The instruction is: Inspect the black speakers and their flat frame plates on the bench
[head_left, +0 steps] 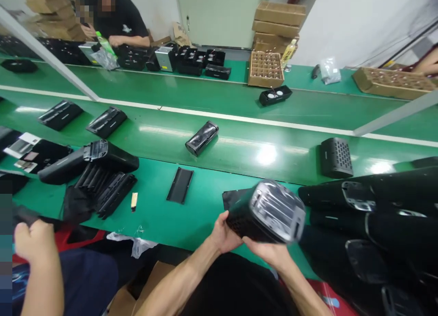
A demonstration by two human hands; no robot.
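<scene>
A black plastic speaker housing (268, 211), its glossy end tilted up and to the right, is held just above the green worktop. My left hand (224, 234) grips it at the lower left side. From below, my right hand (268, 251) supports its near edge, with the fingertips partly hidden beneath it. Behind the housing lies a flat black panel (232, 198), partly covered by it. Another thin black panel (180, 185) rests on the worktop to the left.
Several black housings (356, 195) are stacked at the right. More housings and dark parts (114, 193) lie at the left, near a co-worker's hand (34, 240). On the green conveyor (153, 138) sit single housings (202, 138). Across it are a divided carton (265, 67) and a person.
</scene>
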